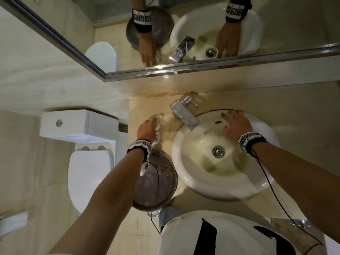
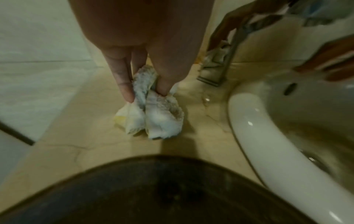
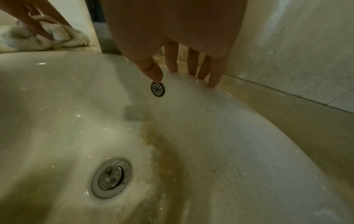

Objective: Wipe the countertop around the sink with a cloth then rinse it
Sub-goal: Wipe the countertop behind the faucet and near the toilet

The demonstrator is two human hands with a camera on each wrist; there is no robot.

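Note:
A crumpled white cloth [image 1: 157, 130] [image 2: 153, 112] lies on the beige countertop [image 1: 294, 107] left of the chrome faucet [image 1: 184, 115]. My left hand [image 1: 147, 128] [image 2: 146, 95] pinches the cloth between thumb and fingers and holds it down on the stone. The right wrist view shows the cloth [image 3: 63, 37] past the basin's edge. My right hand [image 1: 233, 124] [image 3: 191, 66] rests with spread fingers on the back rim of the white sink [image 1: 178, 153] [image 3: 210, 136], thumb tip by the overflow hole [image 3: 157, 89]. It holds nothing.
A dark round bowl [image 1: 156, 181] [image 2: 153, 189] sits on the counter under my left wrist, against the sink rim [image 2: 249, 128]. The basin is stained yellow-green around the drain [image 1: 218, 151] [image 3: 111, 178]. A toilet [image 1: 88, 172] stands left; a mirror [image 1: 184, 34] hangs behind.

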